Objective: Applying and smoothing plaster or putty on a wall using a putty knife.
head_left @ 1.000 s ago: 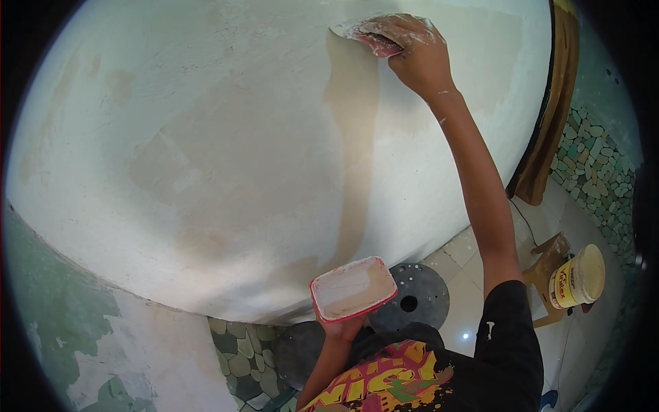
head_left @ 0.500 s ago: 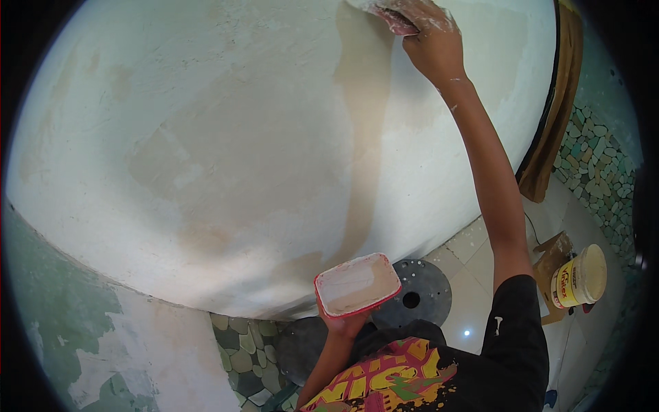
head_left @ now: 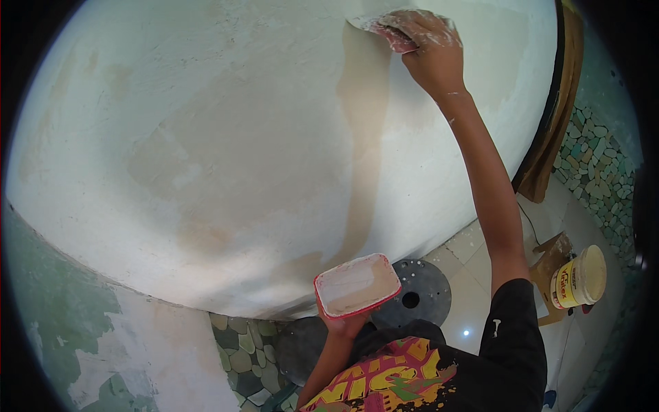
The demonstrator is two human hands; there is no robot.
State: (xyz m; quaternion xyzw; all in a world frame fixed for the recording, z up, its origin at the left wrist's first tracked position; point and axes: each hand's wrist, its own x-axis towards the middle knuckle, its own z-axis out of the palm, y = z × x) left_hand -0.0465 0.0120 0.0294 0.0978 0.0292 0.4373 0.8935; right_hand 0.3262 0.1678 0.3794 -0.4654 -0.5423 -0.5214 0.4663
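My right hand (head_left: 434, 53), smeared with white paste, is closed around a flat putty scraper (head_left: 396, 38) with a reddish part showing. The scraper's far edge lies against the white wall (head_left: 274, 89), at the top of a darker beige strip; much of the tool is hidden by my fingers. Low in front of my body, my left hand (head_left: 345, 323) grips a shallow red-rimmed tub (head_left: 357, 285) from below. Pale putty coats the inside of the tub, and its open top faces up.
Round dark discs (head_left: 425, 295) lie on the tiled floor below the tub. A yellow-and-white bucket (head_left: 580, 277) stands at right beside a cardboard box (head_left: 549, 264). Brown wooden trim (head_left: 559, 117) edges the wall's right side, and a patchy green wall (head_left: 75, 309) is at left.
My right hand and the scraper have moved slightly down the wall, toward me. My left hand and the tub have stayed in place.
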